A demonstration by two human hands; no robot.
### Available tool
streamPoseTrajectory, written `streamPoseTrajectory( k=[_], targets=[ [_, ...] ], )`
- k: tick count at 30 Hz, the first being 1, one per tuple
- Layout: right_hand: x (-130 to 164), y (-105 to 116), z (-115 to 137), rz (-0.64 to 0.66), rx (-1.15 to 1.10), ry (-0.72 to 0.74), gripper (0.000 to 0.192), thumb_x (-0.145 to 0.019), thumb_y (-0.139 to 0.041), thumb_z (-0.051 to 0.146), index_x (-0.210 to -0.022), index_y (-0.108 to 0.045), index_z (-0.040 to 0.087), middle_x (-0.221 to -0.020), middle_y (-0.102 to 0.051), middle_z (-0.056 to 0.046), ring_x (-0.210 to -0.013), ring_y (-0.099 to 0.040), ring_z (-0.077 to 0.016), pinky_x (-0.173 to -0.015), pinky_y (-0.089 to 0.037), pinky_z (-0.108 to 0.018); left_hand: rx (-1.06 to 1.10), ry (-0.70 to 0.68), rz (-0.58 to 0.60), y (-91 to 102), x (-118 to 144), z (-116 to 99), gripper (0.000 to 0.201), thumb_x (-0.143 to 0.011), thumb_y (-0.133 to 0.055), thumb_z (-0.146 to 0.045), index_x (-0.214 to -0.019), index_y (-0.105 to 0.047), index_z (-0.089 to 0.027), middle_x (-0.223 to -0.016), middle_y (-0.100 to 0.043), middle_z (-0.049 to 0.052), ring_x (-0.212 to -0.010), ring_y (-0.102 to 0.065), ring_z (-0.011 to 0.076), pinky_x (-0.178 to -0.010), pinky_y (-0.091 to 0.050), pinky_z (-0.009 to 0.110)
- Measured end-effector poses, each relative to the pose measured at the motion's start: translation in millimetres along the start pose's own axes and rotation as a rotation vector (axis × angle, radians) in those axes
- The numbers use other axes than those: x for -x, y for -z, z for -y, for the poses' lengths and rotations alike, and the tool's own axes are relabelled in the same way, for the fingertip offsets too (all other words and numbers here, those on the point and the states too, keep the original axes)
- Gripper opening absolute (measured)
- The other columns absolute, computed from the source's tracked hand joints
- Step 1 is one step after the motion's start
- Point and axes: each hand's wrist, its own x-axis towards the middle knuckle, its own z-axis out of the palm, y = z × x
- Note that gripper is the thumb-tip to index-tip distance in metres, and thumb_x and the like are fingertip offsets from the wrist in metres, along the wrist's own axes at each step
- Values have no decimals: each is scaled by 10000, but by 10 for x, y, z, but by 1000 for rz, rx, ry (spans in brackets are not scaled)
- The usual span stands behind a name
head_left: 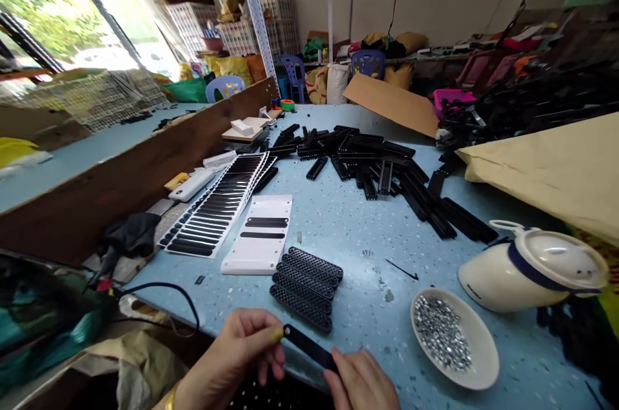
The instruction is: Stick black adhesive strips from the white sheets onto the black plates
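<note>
- Left edge of table (338, 223): large sheet of black stickers (215, 207), nearly full, unused; just beside it a small white sheet (261, 236) with two stickers left, most places bare, so judged well used up.
- Near edge, left of centre: four black perforated strips (305, 289) laid side by side, touching, judged as finished pieces.
- Near edge, centre: one thin black strip (309, 347) held between both hands, over a perforated piece only partly visible at the bottom of the frame.
- Left hand (242, 352): fingers closed, thumb and forefinger pinching the left end of the thin strip.
- Right hand (362, 381): fingers curled over the right end of the strip; exact pinch hidden.
- Far middle of table: heap of black parts (382, 168), too many and too tangled to count, judged as work remaining.
- Near edge, right: one white dish (483, 345) filled with small shiny metal pieces, uncountable.
- Right edge: one white lidded jug (532, 271), lying tilted.
</note>
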Motion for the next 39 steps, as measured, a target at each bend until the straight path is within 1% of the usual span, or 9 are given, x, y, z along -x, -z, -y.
streamPoseTrajectory(
  k=[3, 6, 8, 12, 15, 19, 23, 33, 39],
  targets=[
    [-17, 75, -3, 13, -40, -109, 217, -922, -561, 165, -1117, -656, 157, -754, -706, -83, -622, -677, -223, -573, -570, -337, -222, -92, -152, 215, -36, 8, 300, -736, -737, -431, -805, -694, -142, -545, -686, 19, -470, -630, 128, -395, -410, 173],
    [-113, 163, -6, 12, -171, -196, 240, -910, -553, 110, -1125, -645, 162, -850, -701, -94, -741, -686, -216, -629, -576, -312, -480, -296, -320, 403, -142, -60, 216, -702, -740, -362, -774, -691, -164, -647, -718, 21, -591, -656, 149, -540, -503, 228],
    [-201, 164, -8, 29, -222, -214, 235, -904, -551, 94, -1109, -646, 160, -891, -696, -100, -798, -687, -215, -666, -581, -305, -572, -381, -349, 463, -251, -88, 196, -680, -726, -315, -807, -696, -169, -744, -742, 40, -679, -682, 176, -640, -543, 273],
    [-321, 8, 15, 40, -156, -189, 180, -905, -542, 98, -1032, -658, 152, -838, -680, -97, -747, -669, -213, -636, -578, -321, -577, -433, -269, 456, -444, -19, 245, -661, -674, -277, -876, -683, -161, -776, -741, 53, -697, -687, 189, -666, -563, 305],
    [-318, -100, 48, 59, -95, -152, 179, -907, -518, 90, -1018, -652, 135, -819, -663, -109, -727, -655, -220, -612, -575, -341, -598, -466, -240, 468, -467, 63, 218, -680, -653, -275, -866, -681, -165, -743, -722, 36, -666, -661, 179, -647, -548, 305],
    [-310, -66, 107, 191, -76, -90, 204, -885, -538, 84, -1059, -640, 119, -788, -642, -100, -694, -641, -213, -575, -568, -339, -670, -497, -185, 608, -369, 127, 114, -720, -645, -273, -786, -690, -191, -719, -717, 18, -687, -659, 187, -669, -526, 317],
    [-453, -9, 202, 221, -5, -42, 211, -884, -545, 91, -1063, -654, 118, -886, -682, -133, -779, -674, -233, -646, -600, -368, -742, -560, -206, 757, -305, 173, 181, -723, -660, -269, -884, -717, -210, -839, -761, 34, -790, -699, 216, -749, -549, 355],
    [-685, -239, 330, 339, 85, -25, 197, -925, -534, 135, -1054, -681, 112, -911, -730, -131, -798, -704, -231, -668, -627, -368, -518, -541, -103, 854, -388, 292, 353, -754, -679, -227, -1106, -694, -216, -982, -781, 69, -911, -730, 241, -877, -570, 398],
    [-708, -250, 359, 415, 90, -26, 214, -916, -536, 108, -1081, -671, 82, -946, -724, -150, -841, -698, -241, -697, -625, -386, -492, -518, -102, 883, -402, 344, 316, -764, -686, -246, -1078, -703, -211, -983, -782, 71, -918, -730, 243, -881, -575, 412]
  ],
)
